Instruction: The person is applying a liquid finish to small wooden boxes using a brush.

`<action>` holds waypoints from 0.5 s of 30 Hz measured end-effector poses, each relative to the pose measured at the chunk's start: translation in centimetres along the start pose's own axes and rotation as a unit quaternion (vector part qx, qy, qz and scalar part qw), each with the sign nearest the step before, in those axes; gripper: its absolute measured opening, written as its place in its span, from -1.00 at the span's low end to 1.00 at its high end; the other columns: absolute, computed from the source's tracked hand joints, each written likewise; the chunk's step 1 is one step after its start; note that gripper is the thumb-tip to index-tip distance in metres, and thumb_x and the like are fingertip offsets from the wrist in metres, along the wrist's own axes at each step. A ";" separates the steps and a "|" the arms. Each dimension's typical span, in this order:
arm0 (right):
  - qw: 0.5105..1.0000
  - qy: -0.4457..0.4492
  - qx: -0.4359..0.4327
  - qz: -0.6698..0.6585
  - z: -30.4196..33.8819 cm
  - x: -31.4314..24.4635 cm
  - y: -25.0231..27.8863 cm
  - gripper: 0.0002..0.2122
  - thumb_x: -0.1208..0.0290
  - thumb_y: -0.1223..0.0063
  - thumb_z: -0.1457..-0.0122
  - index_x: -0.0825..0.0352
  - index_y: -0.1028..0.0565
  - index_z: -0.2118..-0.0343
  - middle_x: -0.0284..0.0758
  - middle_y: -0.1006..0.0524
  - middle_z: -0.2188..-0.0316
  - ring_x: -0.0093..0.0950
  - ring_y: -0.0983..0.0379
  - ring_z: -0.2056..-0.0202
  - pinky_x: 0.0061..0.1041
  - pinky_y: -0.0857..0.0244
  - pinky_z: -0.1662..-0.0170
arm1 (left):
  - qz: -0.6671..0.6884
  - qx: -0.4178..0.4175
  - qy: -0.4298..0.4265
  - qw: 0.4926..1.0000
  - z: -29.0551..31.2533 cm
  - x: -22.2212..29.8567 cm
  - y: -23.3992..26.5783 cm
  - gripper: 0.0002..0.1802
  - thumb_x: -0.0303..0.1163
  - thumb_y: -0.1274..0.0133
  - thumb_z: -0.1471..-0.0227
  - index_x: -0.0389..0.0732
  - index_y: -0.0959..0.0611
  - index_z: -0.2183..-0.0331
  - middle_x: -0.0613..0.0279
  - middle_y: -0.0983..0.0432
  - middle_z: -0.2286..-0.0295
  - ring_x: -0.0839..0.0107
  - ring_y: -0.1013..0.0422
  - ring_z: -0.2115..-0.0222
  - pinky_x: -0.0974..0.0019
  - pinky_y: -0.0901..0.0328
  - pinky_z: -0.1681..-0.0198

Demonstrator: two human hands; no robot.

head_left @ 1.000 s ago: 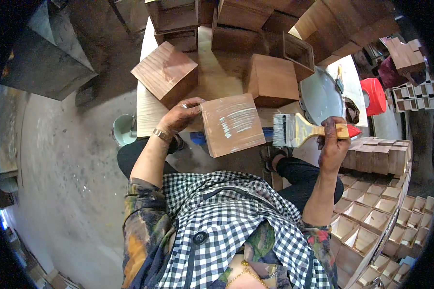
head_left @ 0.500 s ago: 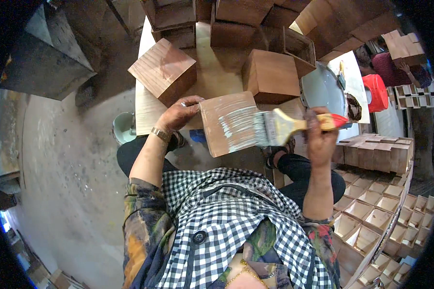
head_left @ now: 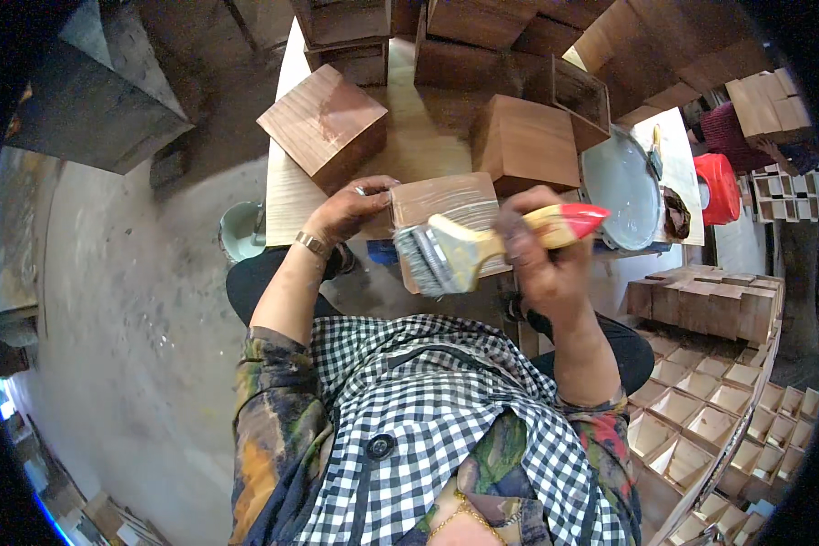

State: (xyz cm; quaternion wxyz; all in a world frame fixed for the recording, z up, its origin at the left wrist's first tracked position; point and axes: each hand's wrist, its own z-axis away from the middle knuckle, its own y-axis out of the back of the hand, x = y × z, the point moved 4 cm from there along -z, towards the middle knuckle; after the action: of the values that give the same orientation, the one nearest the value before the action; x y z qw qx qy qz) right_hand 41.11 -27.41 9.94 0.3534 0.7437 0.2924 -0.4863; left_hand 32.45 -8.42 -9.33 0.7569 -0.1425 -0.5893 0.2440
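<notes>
**Hand-Held Brushing**

Steady the work with the left hand (head_left: 355,207), keeping its fingers at the edge, off the wet surface. The box (head_left: 442,189), between the hands at the near side of the desk (head_left: 287,205), has a face streaked pale. For even cover, draw the brush (head_left: 462,260) in long, parallel, overlapping passes under light pressure, closing the bare gaps.

Left hand: partly closed, gripping the box by its upper left edge. Right hand (head_left: 548,264): closed around the brush handle, in front of the box's right side; bristles overlie the lower left; contact cannot be confirmed. Basin (head_left: 621,196): beyond and right of the right hand.
</notes>
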 end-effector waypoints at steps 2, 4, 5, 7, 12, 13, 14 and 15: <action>0.997 -0.001 -0.055 0.046 -0.1 0.1 -1.5 -0.91 0.48 0.13 -0.07 0.40 -0.35 0.43 -0.38 -0.34 0.55 -0.63 -0.26 0.53 -0.68 -0.16 0.48 | 0.019 -0.009 -0.005 1.000 -0.1 0.0 0.0 -0.72 -0.32 0.00 0.08 -0.29 -0.47 0.31 0.30 -0.38 0.36 0.55 -0.26 0.32 0.50 -0.14 0.18; 0.996 0.031 -0.049 0.061 -0.3 0.0 -1.8 -0.91 0.49 0.11 -0.07 0.41 -0.35 0.44 -0.37 -0.35 0.55 -0.64 -0.25 0.54 -0.68 -0.15 0.49 | 0.022 -0.019 -0.008 1.000 -0.2 0.0 -0.2 -0.71 -0.31 -0.01 0.08 -0.28 -0.47 0.31 0.31 -0.39 0.36 0.55 -0.26 0.32 0.50 -0.14 0.19; 0.994 0.016 -0.062 0.085 -0.4 0.2 -1.7 -0.92 0.50 0.10 -0.06 0.41 -0.35 0.45 -0.37 -0.35 0.55 -0.64 -0.25 0.54 -0.68 -0.15 0.49 | 0.016 -0.028 -0.011 0.999 -0.2 0.1 -0.2 -0.71 -0.31 -0.02 0.08 -0.28 -0.47 0.30 0.31 -0.39 0.36 0.55 -0.27 0.32 0.50 -0.14 0.18; 0.983 0.040 0.016 0.179 -0.8 0.0 -0.1 -0.90 0.48 0.08 -0.06 0.41 -0.36 0.44 -0.38 -0.36 0.55 -0.65 -0.25 0.54 -0.68 -0.15 0.49 | 0.004 -0.034 -0.014 0.999 -0.1 0.2 -0.3 -0.71 -0.31 -0.02 0.08 -0.28 -0.47 0.30 0.32 -0.39 0.37 0.55 -0.27 0.32 0.50 -0.14 0.18; 0.960 0.012 0.154 0.235 -1.6 -0.7 4.9 -0.88 0.44 -0.02 -0.01 0.37 -0.37 0.47 -0.38 -0.41 0.64 -0.62 -0.32 0.58 -0.63 -0.20 0.52 | -0.003 -0.029 -0.010 1.000 -0.2 0.3 -0.4 -0.70 -0.31 -0.02 0.08 -0.28 -0.47 0.30 0.33 -0.39 0.37 0.56 -0.26 0.32 0.50 -0.14 0.18; 0.955 0.018 0.176 0.238 -1.6 -1.0 5.4 -0.88 0.44 -0.02 -0.02 0.38 -0.36 0.47 -0.39 -0.41 0.64 -0.63 -0.32 0.58 -0.63 -0.20 0.52 | 0.006 -0.033 -0.011 0.999 -0.2 0.3 -0.5 -0.70 -0.31 -0.02 0.08 -0.28 -0.47 0.30 0.33 -0.39 0.37 0.56 -0.26 0.32 0.51 -0.14 0.18; 0.964 0.004 0.167 0.209 -1.6 -1.0 5.4 -0.88 0.44 -0.01 -0.02 0.38 -0.36 0.47 -0.40 -0.40 0.63 -0.63 -0.31 0.58 -0.63 -0.20 0.52 | 0.014 -0.036 -0.010 0.999 -0.2 0.4 -0.6 -0.70 -0.30 -0.02 0.08 -0.28 -0.47 0.30 0.33 -0.39 0.37 0.57 -0.26 0.32 0.51 -0.14 0.18; 0.970 -0.019 0.169 0.175 -1.8 -0.9 5.4 -0.88 0.44 0.01 -0.03 0.38 -0.36 0.48 -0.40 -0.40 0.63 -0.64 -0.31 0.58 -0.62 -0.20 0.53 | 0.019 -0.035 -0.006 0.999 -0.2 0.4 -0.6 -0.70 -0.30 -0.02 0.08 -0.28 -0.47 0.30 0.33 -0.39 0.37 0.57 -0.25 0.32 0.51 -0.14 0.18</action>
State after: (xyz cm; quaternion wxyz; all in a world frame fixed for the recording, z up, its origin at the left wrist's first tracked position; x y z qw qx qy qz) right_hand 45.90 -29.15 12.55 0.3076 0.8229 0.0647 -0.4733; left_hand 32.78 -8.71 -8.77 0.7428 -0.1787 -0.5995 0.2385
